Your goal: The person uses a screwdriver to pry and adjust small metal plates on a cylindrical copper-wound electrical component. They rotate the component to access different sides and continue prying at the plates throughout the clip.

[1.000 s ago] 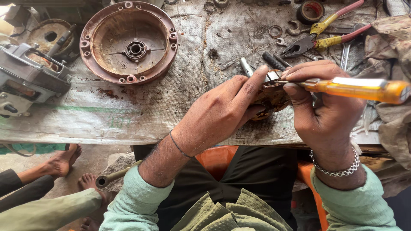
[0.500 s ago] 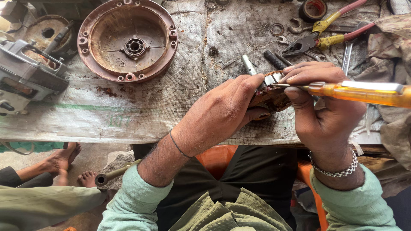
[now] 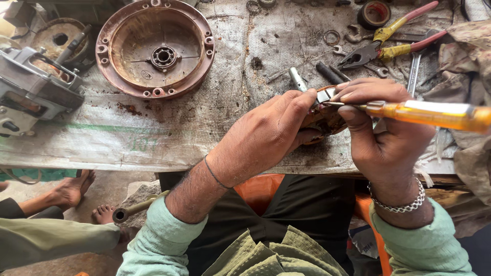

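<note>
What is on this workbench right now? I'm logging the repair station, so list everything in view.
round rust-brown metal motor cover: one, bench top left
grey metal motor housing: one, far left
pliers with red-yellow handles: one, top right
small metal rings: a few, top centre
steel spanner: one, right
tape roll: one, dark, top right
small rusty brown part: one, between the hands
yellow-handled screwdriver: one, right
another person's bare feet: two, lower left
left hand: holds the part
right hand: grip on screwdriver

A small, rusty brown metal part (image 3: 319, 116) is sitting at the near right edge of the bench. An orange, translucent-handled screwdriver (image 3: 429, 113) is lying almost level, its tip touching the part's top.
</note>
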`<state>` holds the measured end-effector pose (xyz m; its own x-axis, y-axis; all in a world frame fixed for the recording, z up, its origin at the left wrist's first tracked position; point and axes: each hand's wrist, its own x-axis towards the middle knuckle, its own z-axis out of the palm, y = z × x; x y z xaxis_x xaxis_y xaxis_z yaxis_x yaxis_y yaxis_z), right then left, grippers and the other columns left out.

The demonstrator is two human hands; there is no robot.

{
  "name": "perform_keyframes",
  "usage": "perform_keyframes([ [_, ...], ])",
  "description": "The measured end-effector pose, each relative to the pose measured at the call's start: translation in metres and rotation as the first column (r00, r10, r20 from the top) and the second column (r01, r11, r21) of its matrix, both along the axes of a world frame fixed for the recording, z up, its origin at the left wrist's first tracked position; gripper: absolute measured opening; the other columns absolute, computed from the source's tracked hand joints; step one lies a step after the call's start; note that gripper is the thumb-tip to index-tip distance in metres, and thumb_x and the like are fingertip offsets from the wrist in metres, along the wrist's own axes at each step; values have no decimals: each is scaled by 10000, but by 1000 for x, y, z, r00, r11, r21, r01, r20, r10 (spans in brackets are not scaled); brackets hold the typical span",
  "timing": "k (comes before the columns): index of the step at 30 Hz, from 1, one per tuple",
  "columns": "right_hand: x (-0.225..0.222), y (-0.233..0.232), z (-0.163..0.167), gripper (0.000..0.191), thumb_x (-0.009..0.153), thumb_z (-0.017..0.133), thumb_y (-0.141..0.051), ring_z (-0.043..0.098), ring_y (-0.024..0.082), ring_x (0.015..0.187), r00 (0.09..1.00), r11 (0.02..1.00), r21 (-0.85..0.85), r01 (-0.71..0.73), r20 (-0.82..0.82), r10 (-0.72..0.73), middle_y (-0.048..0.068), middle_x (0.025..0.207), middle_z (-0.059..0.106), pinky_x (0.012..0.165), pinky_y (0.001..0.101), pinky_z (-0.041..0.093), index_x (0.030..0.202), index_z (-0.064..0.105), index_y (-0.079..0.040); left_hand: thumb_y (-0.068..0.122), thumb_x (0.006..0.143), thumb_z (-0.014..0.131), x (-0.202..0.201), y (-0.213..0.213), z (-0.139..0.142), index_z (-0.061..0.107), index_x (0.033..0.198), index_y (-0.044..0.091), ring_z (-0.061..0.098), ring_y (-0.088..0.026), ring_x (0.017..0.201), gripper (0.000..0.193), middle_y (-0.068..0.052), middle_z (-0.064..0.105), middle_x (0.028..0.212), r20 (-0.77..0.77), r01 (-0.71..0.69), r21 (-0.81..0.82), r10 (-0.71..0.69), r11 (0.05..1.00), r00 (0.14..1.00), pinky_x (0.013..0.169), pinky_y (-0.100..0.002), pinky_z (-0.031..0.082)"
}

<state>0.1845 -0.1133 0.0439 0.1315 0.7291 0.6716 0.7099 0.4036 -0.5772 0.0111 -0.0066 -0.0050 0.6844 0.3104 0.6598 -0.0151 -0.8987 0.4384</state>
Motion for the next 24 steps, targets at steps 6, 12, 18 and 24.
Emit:
perform_keyframes([
  [6,-1,-2,-1,120,1050,658,60,712,197,1068,994,999,-29,-23,-110,20,141,1132,690,976,272,586,1136,582,26,175,967,793,1,1,-1,353,1477,-14,667,-350,1063,699,-177,591,1195,-4,3,5,-3,1000,1000,906,-430,566],
  [12,0,-2,-3,128,1061,657,49,718,195,1081,985,999,-12,-50,-167,47,143,1129,689,980,271,595,1151,569,26,184,964,796,1,0,-2,348,1482,-17,660,-343,1042,714,-170,585,1182,-7,2,18,-2,1000,1000,898,-439,565],
  [18,2,-3,-3,130,1071,670,73,722,233,1079,1000,1000,-25,2,1,-2,182,1095,698,979,294,592,1160,579,50,115,954,769,0,2,-3,338,1493,-20,665,-340,1047,702,-176,580,1200,-36,-2,14,2,1000,999,887,-427,574],
  [24,2,-3,-4,130,1081,673,28,720,201,1085,992,999,-14,-45,-121,43,144,1137,692,993,271,596,1159,569,28,104,967,763,1,2,-3,338,1503,-11,669,-338,1050,694,-168,584,1199,-32,-2,23,2,1000,999,895,-432,575],
])
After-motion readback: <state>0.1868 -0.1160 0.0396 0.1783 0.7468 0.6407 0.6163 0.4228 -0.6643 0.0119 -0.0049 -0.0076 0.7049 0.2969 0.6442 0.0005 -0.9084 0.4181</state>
